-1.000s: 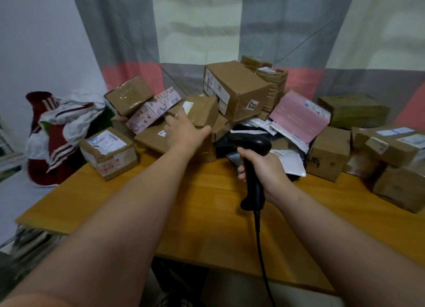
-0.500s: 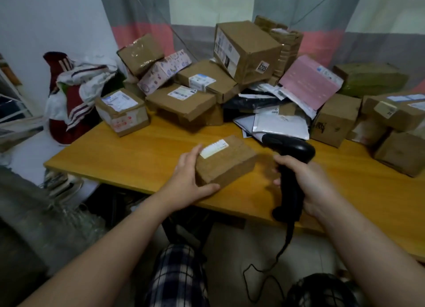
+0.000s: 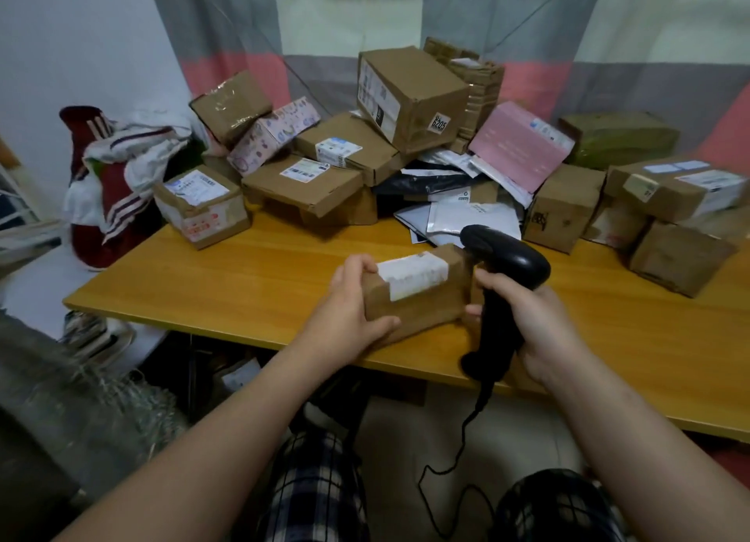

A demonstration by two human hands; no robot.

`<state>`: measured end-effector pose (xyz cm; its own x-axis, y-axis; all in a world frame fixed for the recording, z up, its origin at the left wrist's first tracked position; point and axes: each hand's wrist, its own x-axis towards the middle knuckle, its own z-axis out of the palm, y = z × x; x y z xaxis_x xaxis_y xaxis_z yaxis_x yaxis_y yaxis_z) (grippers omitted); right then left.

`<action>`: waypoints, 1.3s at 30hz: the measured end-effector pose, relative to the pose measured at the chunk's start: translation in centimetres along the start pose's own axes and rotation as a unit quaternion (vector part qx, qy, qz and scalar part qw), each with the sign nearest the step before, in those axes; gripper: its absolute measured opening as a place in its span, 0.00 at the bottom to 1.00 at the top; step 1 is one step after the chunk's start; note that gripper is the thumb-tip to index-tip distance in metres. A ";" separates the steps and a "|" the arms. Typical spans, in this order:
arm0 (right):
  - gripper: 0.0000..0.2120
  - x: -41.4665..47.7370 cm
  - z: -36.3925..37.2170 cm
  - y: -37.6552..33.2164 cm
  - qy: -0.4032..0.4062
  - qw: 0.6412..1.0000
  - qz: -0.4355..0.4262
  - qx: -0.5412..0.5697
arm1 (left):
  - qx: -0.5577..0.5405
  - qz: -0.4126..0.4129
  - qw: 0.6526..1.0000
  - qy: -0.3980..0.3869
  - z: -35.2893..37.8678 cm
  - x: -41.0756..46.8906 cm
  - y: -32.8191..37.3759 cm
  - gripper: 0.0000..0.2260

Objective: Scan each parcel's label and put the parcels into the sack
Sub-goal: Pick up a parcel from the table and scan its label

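Over the table [image 3: 227, 282], with the parcel pile [image 3: 365, 156] beyond both hands, the left hand [image 3: 349, 318] curls round a small box [image 3: 422, 310], the right hand [image 3: 544, 326] just beside it clasps the scanner [image 3: 507, 257], and the box's label [image 3: 414, 275] faces up by the left fingertips.

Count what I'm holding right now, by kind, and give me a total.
Box: 1, in the left hand
Scanner: 1, in the right hand
Total: 2
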<state>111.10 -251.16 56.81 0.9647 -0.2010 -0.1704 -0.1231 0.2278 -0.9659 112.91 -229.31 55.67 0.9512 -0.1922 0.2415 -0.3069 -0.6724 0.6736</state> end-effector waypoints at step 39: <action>0.11 -4.4 0.4 2.3 0.003 0.957 -0.173 -0.234 | -0.051 -0.079 0.992 0.084 -1.3 2.8 -2.5 0.34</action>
<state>106.65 -249.34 55.47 0.9653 -0.1927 0.1765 0.1119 -0.3054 -0.9456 116.24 -227.24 55.61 0.9715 0.0380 0.2340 -0.1636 -0.6067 0.7779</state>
